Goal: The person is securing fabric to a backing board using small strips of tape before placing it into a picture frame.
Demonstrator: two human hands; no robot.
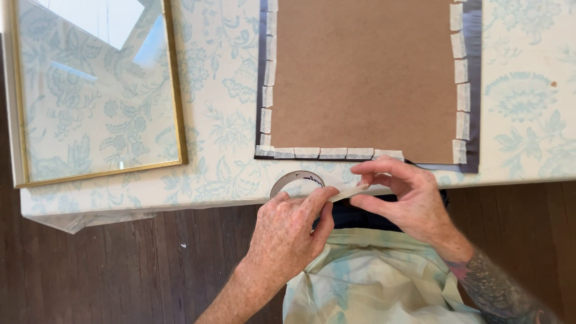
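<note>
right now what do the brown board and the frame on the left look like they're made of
The brown board looks like hardboard or thick card: flat, matte, evenly brown, edged with pale tape pieces. The frame seems gold-finished metal, thin and shiny, possibly painted wood, holding glass that shows reflections.

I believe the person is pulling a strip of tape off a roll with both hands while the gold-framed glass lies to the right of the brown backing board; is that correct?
Not quite: the head view shows the gold-framed glass lying to the left of the brown backing board, not the right. The rest holds: the left hand and right hand stretch a strip of tape from the roll.
</note>
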